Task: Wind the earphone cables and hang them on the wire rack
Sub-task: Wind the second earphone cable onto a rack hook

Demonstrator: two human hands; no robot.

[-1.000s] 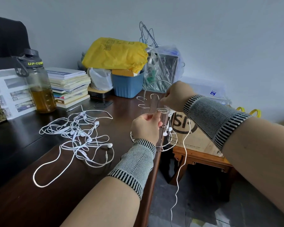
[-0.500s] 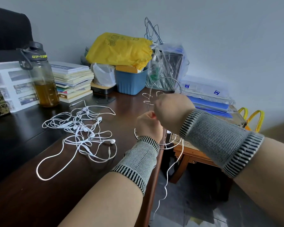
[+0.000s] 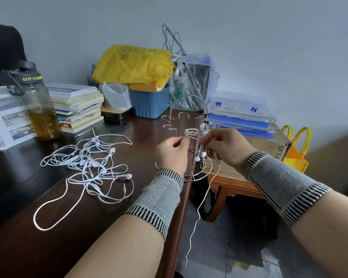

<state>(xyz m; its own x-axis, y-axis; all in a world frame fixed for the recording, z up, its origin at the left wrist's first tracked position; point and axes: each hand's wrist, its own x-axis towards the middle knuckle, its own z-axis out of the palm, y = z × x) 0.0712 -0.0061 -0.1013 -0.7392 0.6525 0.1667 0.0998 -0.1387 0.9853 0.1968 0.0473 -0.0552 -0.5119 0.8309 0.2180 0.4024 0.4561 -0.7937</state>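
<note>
a white earphone cable (image 3: 191, 131) is being wound in loops at the wire rack (image 3: 186, 121) on the dark desk's edge (image 3: 181, 207), pinched by the left hand (image 3: 172, 152) and right hand (image 3: 227, 146); the tail's left dangling. more earphones (image 3: 86, 167) are tangled well to the left.

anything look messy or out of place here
Yes. A heap of white earphones lies tangled on the dark desk, unwound. The cable that the left hand and right hand are winding at the wire rack trails loose off the desk edge toward the floor.
</note>
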